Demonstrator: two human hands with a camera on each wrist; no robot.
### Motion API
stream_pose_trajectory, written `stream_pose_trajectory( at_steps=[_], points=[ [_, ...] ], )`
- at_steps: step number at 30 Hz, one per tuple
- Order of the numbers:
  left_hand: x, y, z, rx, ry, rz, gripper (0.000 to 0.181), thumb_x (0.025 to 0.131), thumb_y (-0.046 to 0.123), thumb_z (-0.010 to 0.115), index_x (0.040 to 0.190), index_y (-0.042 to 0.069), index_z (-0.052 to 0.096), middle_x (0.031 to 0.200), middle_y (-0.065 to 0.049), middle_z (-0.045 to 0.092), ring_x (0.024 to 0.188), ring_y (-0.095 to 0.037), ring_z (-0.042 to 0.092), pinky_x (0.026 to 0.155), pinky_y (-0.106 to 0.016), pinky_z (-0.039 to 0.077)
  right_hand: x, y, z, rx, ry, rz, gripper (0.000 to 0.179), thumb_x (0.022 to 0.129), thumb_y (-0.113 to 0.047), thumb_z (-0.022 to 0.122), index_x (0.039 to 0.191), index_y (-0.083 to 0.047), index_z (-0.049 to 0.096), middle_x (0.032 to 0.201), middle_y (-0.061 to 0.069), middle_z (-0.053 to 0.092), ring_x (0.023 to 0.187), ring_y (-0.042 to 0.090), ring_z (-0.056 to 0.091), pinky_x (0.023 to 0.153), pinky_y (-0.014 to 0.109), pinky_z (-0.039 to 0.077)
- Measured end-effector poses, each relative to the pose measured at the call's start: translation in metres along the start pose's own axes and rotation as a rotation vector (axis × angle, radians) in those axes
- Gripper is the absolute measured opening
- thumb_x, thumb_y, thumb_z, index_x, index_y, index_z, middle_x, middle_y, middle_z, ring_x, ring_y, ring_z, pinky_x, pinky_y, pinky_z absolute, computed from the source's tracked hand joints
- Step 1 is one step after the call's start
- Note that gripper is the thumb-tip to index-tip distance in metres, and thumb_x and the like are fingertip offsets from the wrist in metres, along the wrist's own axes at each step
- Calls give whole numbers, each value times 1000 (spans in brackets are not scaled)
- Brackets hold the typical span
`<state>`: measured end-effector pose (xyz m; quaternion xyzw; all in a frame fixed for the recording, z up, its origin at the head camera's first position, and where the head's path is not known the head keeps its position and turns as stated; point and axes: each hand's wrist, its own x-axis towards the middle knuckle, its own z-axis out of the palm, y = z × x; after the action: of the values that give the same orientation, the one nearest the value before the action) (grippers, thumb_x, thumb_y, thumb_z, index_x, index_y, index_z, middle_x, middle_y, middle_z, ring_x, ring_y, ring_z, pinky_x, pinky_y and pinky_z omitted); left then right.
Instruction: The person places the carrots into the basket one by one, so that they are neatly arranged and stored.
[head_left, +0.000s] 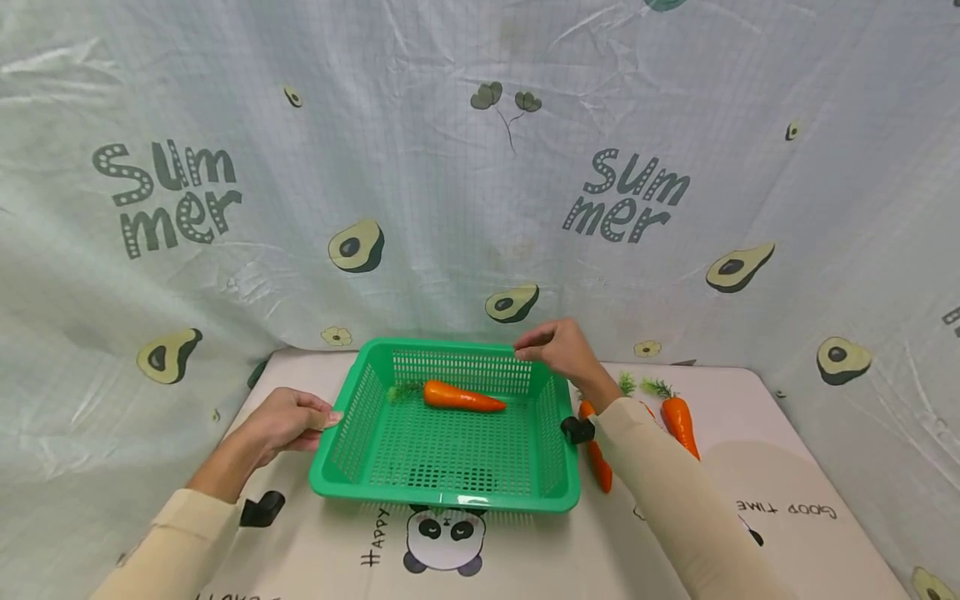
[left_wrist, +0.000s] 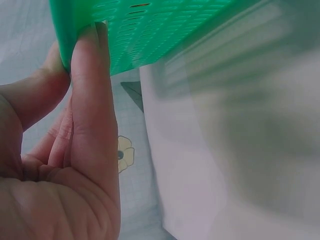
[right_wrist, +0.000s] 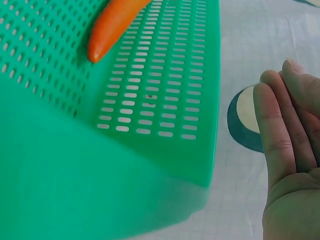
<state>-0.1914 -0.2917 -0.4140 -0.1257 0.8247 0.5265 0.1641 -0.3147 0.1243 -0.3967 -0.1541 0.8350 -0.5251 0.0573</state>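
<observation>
A green perforated plastic basket takes up the middle of the head view. One orange carrot with green leafy top lies inside it, toward the far side. My left hand pinches the basket's left rim, thumb on the outer side and a finger against the slotted wall, as the left wrist view shows. Over the far right corner is my right hand. In the right wrist view the right hand has its fingers extended and thumb close to them, apart from the rim, with nothing seen in it.
Right of the basket, one carrot lies close to its wall and another carrot farther right. A third is mostly hidden by the right forearm. The light table has a printed panda; a patterned curtain hangs behind.
</observation>
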Motion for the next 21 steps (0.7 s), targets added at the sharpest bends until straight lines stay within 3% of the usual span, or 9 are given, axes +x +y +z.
stream_pose_trajectory(
  at_steps=[9, 21],
  points=[
    [-1, 2, 0, 4, 2, -1, 34, 98, 13, 72, 120, -11, 63, 79, 0, 63, 68, -10, 63, 63, -26, 62, -3, 5, -12, 17, 15, -37, 17, 87, -3, 82, 103, 3, 80, 98, 14, 80, 85, 17, 74, 90, 51, 62],
    [2, 2, -2, 1, -9, 5, 37, 99, 15, 73, 122, -11, 61, 78, 1, 63, 67, -9, 63, 64, -27, 63, -8, 13, -27, -18, 30, -26, 16, 89, -7, 82, 105, -2, 82, 105, 15, 80, 92, 19, 74, 93, 45, 62]
  ],
)
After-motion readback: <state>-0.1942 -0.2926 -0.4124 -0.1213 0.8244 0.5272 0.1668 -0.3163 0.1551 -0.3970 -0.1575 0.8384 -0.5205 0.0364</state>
